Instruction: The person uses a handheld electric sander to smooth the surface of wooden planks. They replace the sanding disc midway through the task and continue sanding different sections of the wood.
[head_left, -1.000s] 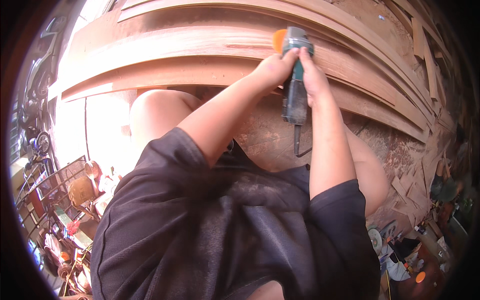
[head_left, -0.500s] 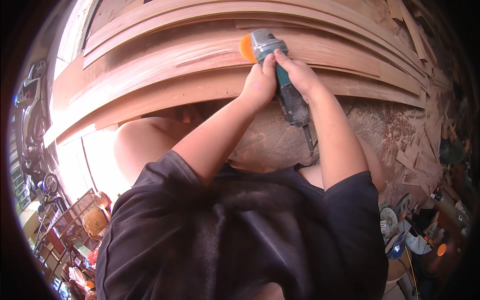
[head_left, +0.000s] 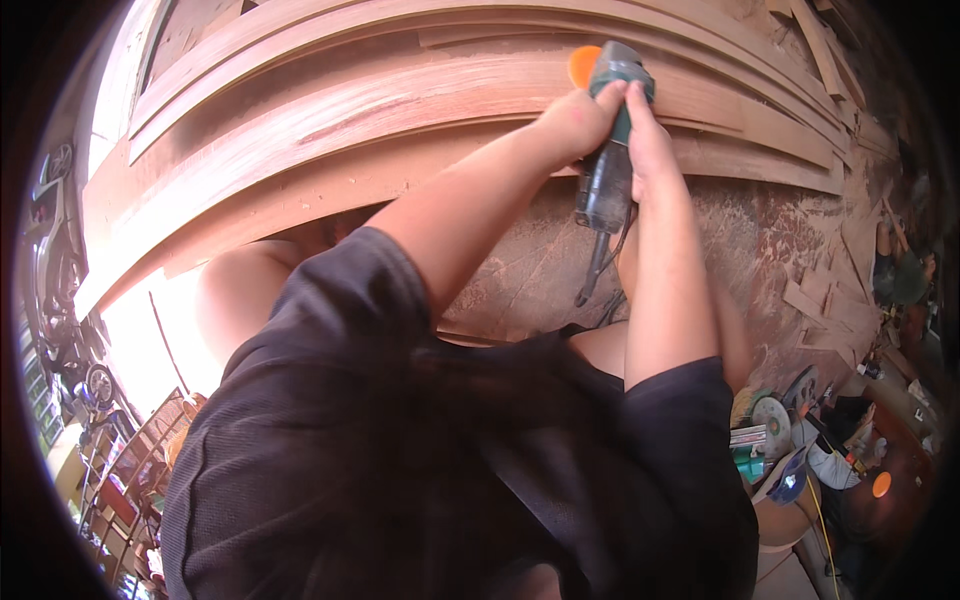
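Both of my hands are wrapped round an angle grinder (head_left: 606, 185) with a green and black body and a grey head. My left hand (head_left: 584, 122) grips its left side and my right hand (head_left: 650, 150) its right side, thumbs lying side by side behind the head. An orange disc (head_left: 584, 66) sticks out to the left of the head, over a long reddish wooden board (head_left: 440, 95); whether it touches the wood I cannot tell. The grinder's cord (head_left: 592, 275) hangs from its rear end toward my lap.
More long boards (head_left: 330, 30) lie stacked behind and beneath this one. Wood scraps (head_left: 835, 310) are on the dusty floor (head_left: 520, 270) at right. Sanding discs (head_left: 770, 425) and tools lie at lower right. A wire rack (head_left: 130, 450) and a motorcycle (head_left: 60, 260) stand at left.
My hands have carried the grinder to the right and slightly farther away along the board. My grip on it stays closed, and the view has shifted a little.
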